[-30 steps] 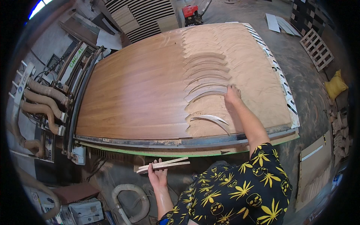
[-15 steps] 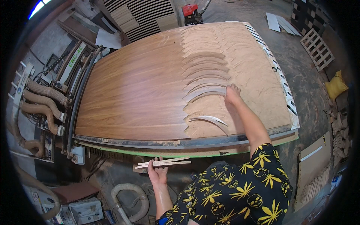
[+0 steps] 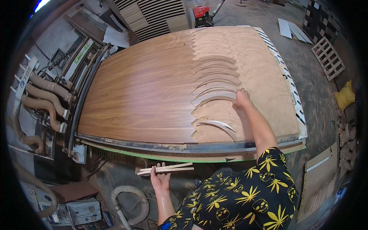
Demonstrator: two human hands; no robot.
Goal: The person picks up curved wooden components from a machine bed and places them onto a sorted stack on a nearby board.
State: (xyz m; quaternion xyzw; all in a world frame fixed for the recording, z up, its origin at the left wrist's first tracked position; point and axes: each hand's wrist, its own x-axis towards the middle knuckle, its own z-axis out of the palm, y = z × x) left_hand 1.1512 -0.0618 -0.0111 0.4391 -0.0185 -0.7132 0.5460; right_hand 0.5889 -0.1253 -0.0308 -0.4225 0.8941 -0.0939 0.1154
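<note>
In my left hand (image 3: pixel 161 181), beyond the table's near edge, are several thin pale wooden strips (image 3: pixel 180 168), gripped between thumb and fingers. My right hand (image 3: pixel 242 98) reaches over the table, its fingers closed at the right end of a curved wooden piece (image 3: pixel 214 98). That piece is nearest me in a row of similar wood-grain arcs (image 3: pixel 214 60) cut side by side. Closer to me, a thin crescent offcut (image 3: pixel 216 124) lies on the dusty bare board. A wide wood-grain sheet (image 3: pixel 134 92) covers the left of the table.
At the left stands a machine gantry with ribbed hoses (image 3: pixel 44 109). Stacked boards (image 3: pixel 153 19) and a red machine (image 3: pixel 201 12) are behind the table. A pallet (image 3: pixel 328 57) and a yellow sack (image 3: pixel 345 96) stand at the right. A coiled hose (image 3: pixel 115 199) lies below.
My view has shifted slightly, so the table appears a little farther right and lower. My right hand stays at the curved piece's end; my left still holds the strips.
</note>
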